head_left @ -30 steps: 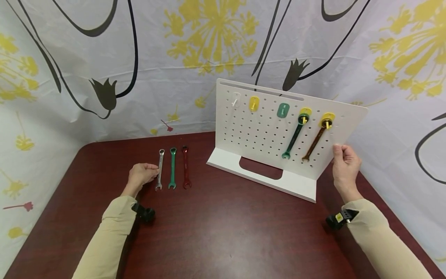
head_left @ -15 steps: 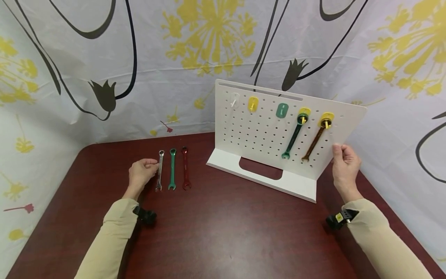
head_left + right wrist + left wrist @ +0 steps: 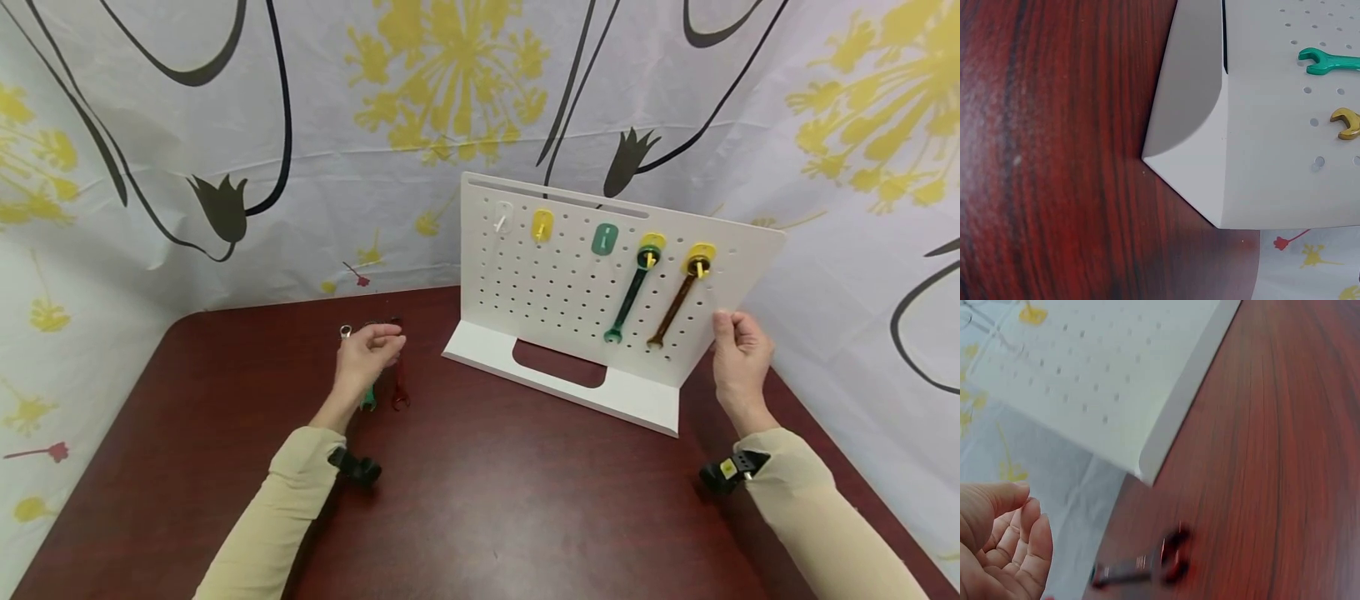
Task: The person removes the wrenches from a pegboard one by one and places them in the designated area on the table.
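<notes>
In the head view my left hand hovers over a row of combination wrenches on the table. Its fingers are loosely bent, thumb near the index finger, and nothing shows between them. Beneath it lie a silver wrench, a green wrench and a red wrench, each partly covered by the hand or forearm. The red one is blurred in the left wrist view. At the right, my right hand pinches the edge of a white pegboard. The right wrist view shows the board but not the hand.
On the board hang a dark green wrench and a bronze-gold wrench, on yellow hooks. A white hook, a yellow hook and a green hook carry nothing. A patterned curtain stands behind the dark red table.
My left hand has left the silver wrench's side and moved right, across the green wrench toward the red one. The wrenches stay on the table. My right hand keeps its hold on the pegboard.
</notes>
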The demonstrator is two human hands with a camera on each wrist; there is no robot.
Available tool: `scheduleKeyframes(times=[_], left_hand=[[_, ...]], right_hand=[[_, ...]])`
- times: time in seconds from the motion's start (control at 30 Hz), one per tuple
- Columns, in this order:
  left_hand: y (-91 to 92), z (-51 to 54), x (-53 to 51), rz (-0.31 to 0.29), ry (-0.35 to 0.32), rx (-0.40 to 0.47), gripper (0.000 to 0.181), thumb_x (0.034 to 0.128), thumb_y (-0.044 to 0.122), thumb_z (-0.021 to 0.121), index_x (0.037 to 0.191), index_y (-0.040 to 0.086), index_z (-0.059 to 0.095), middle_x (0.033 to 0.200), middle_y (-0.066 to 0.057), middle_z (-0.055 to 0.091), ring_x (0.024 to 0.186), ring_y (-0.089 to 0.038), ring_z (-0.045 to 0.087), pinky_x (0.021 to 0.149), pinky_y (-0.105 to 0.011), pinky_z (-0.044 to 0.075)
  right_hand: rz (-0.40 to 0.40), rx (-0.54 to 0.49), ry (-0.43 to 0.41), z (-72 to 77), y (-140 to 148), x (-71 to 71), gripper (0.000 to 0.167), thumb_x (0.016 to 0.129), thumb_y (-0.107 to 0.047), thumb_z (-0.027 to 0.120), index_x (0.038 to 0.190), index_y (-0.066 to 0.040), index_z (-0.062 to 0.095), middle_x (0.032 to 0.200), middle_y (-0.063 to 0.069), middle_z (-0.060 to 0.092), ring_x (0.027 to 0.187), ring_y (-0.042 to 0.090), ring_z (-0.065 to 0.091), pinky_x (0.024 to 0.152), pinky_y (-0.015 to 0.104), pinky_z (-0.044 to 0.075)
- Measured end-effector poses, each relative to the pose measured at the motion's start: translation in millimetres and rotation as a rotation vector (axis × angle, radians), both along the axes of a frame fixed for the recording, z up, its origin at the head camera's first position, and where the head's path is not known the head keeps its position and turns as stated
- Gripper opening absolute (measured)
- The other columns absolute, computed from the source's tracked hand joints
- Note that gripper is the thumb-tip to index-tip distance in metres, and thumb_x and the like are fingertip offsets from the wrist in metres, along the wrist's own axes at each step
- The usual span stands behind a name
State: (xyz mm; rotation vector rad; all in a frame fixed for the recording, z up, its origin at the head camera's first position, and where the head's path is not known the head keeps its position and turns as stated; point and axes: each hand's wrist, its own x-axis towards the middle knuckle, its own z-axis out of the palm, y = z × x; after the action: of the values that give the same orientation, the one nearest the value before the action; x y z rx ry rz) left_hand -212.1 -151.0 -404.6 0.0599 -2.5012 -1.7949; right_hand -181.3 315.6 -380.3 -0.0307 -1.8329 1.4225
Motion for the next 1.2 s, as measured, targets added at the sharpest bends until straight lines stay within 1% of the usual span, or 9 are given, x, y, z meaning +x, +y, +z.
scheduleKeyframes(times=[0.13, 0.2, 0.23, 0.33, 0.47, 0.57, 0.7, 0.87, 1.2], left_hand=[[21.1, 3.5, 0.8, -0.031, 0.036, 0.089, 0.032, 0.088, 0.017, 0.067, 0.115, 0.0, 0.061, 0.105, -0.02, 0.066, 0.087, -0.022, 0.068, 0.073, -0.025, 0.057], [32.7, 4.2, 0.3, -0.034, 0.049, 0.129, 0.03, 0.0868, 0.015, 0.068, 0.113, 0.001, 0.063, 0.103, -0.02, 0.067, 0.083, -0.016, 0.068, 0.072, -0.024, 0.057], [39.0, 4.8, 0.2, -0.037, 0.053, 0.146, 0.03, 0.0863, 0.014, 0.069, 0.112, 0.001, 0.063, 0.103, -0.02, 0.067, 0.082, -0.014, 0.067, 0.072, -0.024, 0.057], [57.6, 5.0, -0.2, -0.045, 0.08, 0.163, 0.028, 0.085, 0.012, 0.07, 0.111, 0.002, 0.065, 0.102, -0.018, 0.068, 0.08, -0.012, 0.066, 0.07, -0.023, 0.057], [82.0, 5.9, 0.3, -0.06, 0.136, 0.168, 0.027, 0.083, 0.011, 0.072, 0.109, 0.003, 0.066, 0.1, -0.016, 0.069, 0.082, -0.018, 0.067, 0.069, -0.021, 0.055], [99.8, 7.3, 0.2, -0.091, 0.174, 0.19, 0.028, 0.0822, 0.01, 0.072, 0.108, 0.003, 0.067, 0.1, -0.016, 0.069, 0.084, -0.024, 0.067, 0.069, -0.019, 0.054], [121.7, 8.6, 1.2, -0.137, 0.205, 0.203, 0.029, 0.0823, 0.009, 0.072, 0.11, 0.002, 0.066, 0.103, -0.017, 0.069, 0.088, -0.029, 0.067, 0.073, -0.019, 0.053], [144.6, 9.5, 4.2, -0.188, 0.21, 0.237, 0.032, 0.0828, 0.008, 0.071, 0.113, 0.001, 0.064, 0.108, -0.017, 0.068, 0.094, -0.03, 0.065, 0.079, -0.026, 0.053], [182.0, 11.1, 6.8, -0.24, 0.197, 0.285, 0.029, 0.0845, 0.011, 0.07, 0.112, 0.004, 0.064, 0.108, -0.011, 0.069, 0.093, -0.022, 0.066, 0.077, -0.02, 0.053]], right_hand=[[0.003, -0.009, -0.004, 0.5, -0.8, 0.4, 0.025, 0.093, -0.009, 0.058, 0.068, -0.013, 0.058, 0.053, -0.014, 0.045, 0.049, 0.0, 0.039, 0.045, 0.013, 0.031], [-0.001, -0.01, -0.008, 0.5, -1.0, 0.6, 0.025, 0.093, -0.01, 0.058, 0.068, -0.013, 0.058, 0.053, -0.014, 0.045, 0.049, -0.001, 0.039, 0.045, 0.013, 0.031], [-0.004, -0.011, -0.011, 0.4, -0.9, 0.9, 0.025, 0.093, -0.01, 0.058, 0.068, -0.012, 0.058, 0.053, -0.015, 0.045, 0.049, -0.001, 0.039, 0.045, 0.013, 0.032], [-0.008, -0.01, -0.015, 0.2, -0.7, 1.2, 0.026, 0.093, -0.01, 0.058, 0.069, 0.001, 0.056, 0.054, -0.015, 0.047, 0.05, -0.001, 0.04, 0.045, 0.013, 0.033], [-0.005, -0.003, -0.012, 0.3, -0.8, 0.8, 0.031, 0.093, -0.009, 0.058, 0.077, 0.017, 0.051, 0.054, -0.012, 0.049, 0.05, 0.0, 0.04, 0.046, 0.013, 0.033], [-0.007, 0.004, -0.005, 0.6, -0.9, 0.6, 0.032, 0.093, -0.009, 0.057, 0.077, 0.018, 0.051, 0.054, -0.01, 0.048, 0.049, 0.0, 0.04, 0.045, 0.013, 0.033], [-0.005, 0.002, 0.002, 0.6, -1.2, 0.6, 0.029, 0.093, -0.007, 0.057, 0.075, 0.014, 0.053, 0.054, -0.013, 0.049, 0.048, -0.001, 0.041, 0.045, 0.012, 0.033], [-0.003, -0.001, -0.003, 1.3, -1.6, 0.4, 0.03, 0.093, -0.008, 0.057, 0.075, 0.016, 0.052, 0.054, -0.013, 0.048, 0.049, -0.001, 0.041, 0.045, 0.012, 0.034], [-0.006, -0.003, -0.011, 1.1, -1.4, 1.2, 0.029, 0.093, -0.009, 0.057, 0.075, 0.013, 0.054, 0.054, -0.016, 0.047, 0.05, 0.001, 0.041, 0.046, 0.013, 0.034]])
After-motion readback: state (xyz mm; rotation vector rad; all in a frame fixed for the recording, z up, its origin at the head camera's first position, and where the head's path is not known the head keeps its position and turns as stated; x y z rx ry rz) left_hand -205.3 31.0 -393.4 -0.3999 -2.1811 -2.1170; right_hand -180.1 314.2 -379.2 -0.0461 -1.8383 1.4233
